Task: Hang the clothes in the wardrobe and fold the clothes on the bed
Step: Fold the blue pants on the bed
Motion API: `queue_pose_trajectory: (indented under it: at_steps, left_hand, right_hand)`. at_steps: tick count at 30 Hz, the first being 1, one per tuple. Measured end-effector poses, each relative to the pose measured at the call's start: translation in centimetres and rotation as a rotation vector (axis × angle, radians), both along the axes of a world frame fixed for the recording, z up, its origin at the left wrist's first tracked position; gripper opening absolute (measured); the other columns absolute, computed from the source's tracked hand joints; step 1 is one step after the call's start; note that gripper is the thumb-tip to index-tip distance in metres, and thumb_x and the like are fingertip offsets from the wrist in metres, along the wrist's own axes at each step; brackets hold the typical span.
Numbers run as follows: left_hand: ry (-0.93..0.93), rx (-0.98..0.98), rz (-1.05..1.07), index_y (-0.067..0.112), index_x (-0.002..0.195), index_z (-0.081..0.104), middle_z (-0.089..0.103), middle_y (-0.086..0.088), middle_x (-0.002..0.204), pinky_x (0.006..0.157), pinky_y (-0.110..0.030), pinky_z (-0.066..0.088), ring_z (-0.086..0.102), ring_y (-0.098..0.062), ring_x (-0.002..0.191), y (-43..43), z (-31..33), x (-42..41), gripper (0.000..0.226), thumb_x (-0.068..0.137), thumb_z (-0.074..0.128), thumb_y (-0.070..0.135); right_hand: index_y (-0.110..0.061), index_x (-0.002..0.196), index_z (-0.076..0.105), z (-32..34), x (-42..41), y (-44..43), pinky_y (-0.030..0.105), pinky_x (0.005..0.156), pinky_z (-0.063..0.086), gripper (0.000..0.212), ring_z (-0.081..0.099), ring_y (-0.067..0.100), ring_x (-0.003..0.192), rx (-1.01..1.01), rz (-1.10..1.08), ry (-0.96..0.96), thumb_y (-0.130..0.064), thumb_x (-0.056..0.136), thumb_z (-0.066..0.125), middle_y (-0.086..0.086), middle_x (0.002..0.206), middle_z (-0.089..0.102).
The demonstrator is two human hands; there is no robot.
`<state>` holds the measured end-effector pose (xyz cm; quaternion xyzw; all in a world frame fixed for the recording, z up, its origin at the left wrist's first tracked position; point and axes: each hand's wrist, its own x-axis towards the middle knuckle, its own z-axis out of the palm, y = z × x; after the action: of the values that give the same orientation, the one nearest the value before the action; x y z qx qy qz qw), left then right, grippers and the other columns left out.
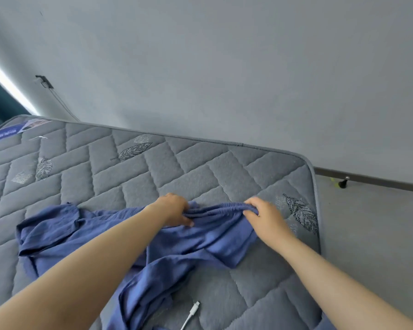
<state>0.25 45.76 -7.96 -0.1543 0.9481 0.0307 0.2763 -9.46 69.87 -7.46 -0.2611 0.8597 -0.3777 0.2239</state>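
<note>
- Blue crinkled-cloth garment (pixel 200 241) lies rumpled on the right half of the grey quilted mattress (pixel 153 177), close to its right edge
- Gathered elastic waistband (pixel 224 207) is at the garment's far end, pulled left to right between the hands; the rest trails toward near left
- Left hand (pixel 174 208) grips the band's left end, fingers curled into cloth
- Right hand (pixel 262 215) grips the right end, fingers hooked over the band
- Judgement: neither hand is nearer; the fold depends on the band lying square across the long axis
- White charging cable (pixel 191 314) lies near, just beside the cloth
- Blue-and-white label (pixel 10 132) at far left, writing unreadable
</note>
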Motion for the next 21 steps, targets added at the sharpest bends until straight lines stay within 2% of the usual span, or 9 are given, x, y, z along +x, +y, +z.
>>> queue_pose_trajectory:
  at_steps: [3, 6, 8, 10, 12, 14, 17, 21]
  left_hand:
    - [-0.025, 0.092, 0.118, 0.016, 0.093, 0.063, 0.064, -0.008, 0.094, 0.072, -0.029, 0.039, 0.053, -0.025, 0.083, -0.2, 1.6, 0.6, 0.037, 0.086, 0.059, 0.052]
    - [0.103, 0.172, 0.204, 0.017, 0.079, 0.056, 0.058, -0.003, 0.080, 0.067, -0.029, 0.036, 0.052, -0.023, 0.079, -0.5, 4.6, 0.5, 0.030, 0.092, 0.055, 0.045]
    - [0.242, 0.197, 0.244, 0.017, 0.080, 0.059, 0.060, -0.006, 0.083, 0.065, -0.028, 0.035, 0.054, -0.023, 0.081, -0.7, 7.6, -0.1, 0.026, 0.095, 0.053, 0.037]
    - [0.408, 0.204, 0.256, 0.015, 0.086, 0.062, 0.060, -0.006, 0.085, 0.065, -0.028, 0.032, 0.053, -0.022, 0.082, -0.8, 11.2, -1.1, 0.024, 0.097, 0.050, 0.033]
    - [0.585, 0.224, 0.256, 0.016, 0.083, 0.061, 0.063, -0.006, 0.088, 0.066, -0.028, 0.031, 0.053, -0.021, 0.084, -1.0, 15.2, -2.1, 0.022, 0.098, 0.050, 0.029]
    - [0.723, 0.224, 0.270, 0.010, 0.082, 0.061, 0.066, -0.010, 0.092, 0.070, -0.029, 0.036, 0.055, -0.023, 0.086, -1.2, 19.5, -3.4, 0.024, 0.096, 0.051, 0.026]
    - [0.887, 0.195, 0.267, 0.005, 0.074, 0.058, 0.061, -0.008, 0.077, 0.062, -0.032, 0.037, 0.053, -0.025, 0.076, -1.3, 26.1, -4.6, 0.029, 0.094, 0.053, 0.026]
    - [1.065, 0.166, 0.230, 0.015, 0.069, 0.052, 0.056, 0.001, 0.073, 0.057, -0.028, 0.036, 0.051, -0.019, 0.072, -1.4, 33.4, -5.5, 0.027, 0.091, 0.057, 0.028]
  right_hand:
    - [-0.020, 0.081, 0.063, 4.3, -2.7, 0.6, 0.021, 0.053, 0.032, 0.017, 0.049, 0.009, 0.062, -0.031, 0.040, 0.110, -0.014, 0.094, 0.053, -0.009, 0.066, 0.055]
    - [-0.007, 0.078, 0.064, 7.8, -4.0, 1.0, 0.029, 0.055, 0.028, 0.021, 0.045, 0.015, 0.060, -0.021, 0.090, 0.184, -0.019, 0.094, 0.057, 0.011, 0.067, 0.057]
    - [-0.003, 0.078, 0.064, 9.9, -4.5, 1.1, 0.032, 0.057, 0.028, 0.024, 0.046, 0.018, 0.062, -0.041, 0.061, 0.238, -0.020, 0.094, 0.059, 0.015, 0.069, 0.058]
    - [-0.004, 0.069, 0.058, 12.2, -5.1, 1.0, 0.032, 0.056, 0.031, 0.030, 0.048, 0.018, 0.055, -0.091, -0.015, 0.265, -0.021, 0.094, 0.058, 0.009, 0.059, 0.051]
    - [-0.001, 0.067, 0.052, 14.8, -5.7, 0.7, 0.031, 0.053, 0.035, 0.036, 0.050, 0.020, 0.048, -0.145, -0.092, 0.282, -0.023, 0.095, 0.057, 0.007, 0.057, 0.048]
    - [-0.008, 0.059, 0.044, 17.7, -6.4, 0.3, 0.032, 0.051, 0.030, 0.042, 0.045, 0.018, 0.048, -0.130, -0.150, 0.395, -0.027, 0.095, 0.056, 0.004, 0.055, 0.045]
    - [-0.016, 0.054, 0.037, 23.2, -7.3, -0.4, 0.029, 0.048, 0.025, 0.047, 0.040, 0.016, 0.051, -0.083, -0.223, 0.552, -0.032, 0.094, 0.054, -0.002, 0.054, 0.044]
    - [-0.015, 0.058, 0.037, 30.7, -8.6, -0.8, 0.029, 0.050, 0.027, 0.041, 0.040, 0.016, 0.051, -0.215, -0.277, 0.463, -0.027, 0.094, 0.052, -0.001, 0.056, 0.044]
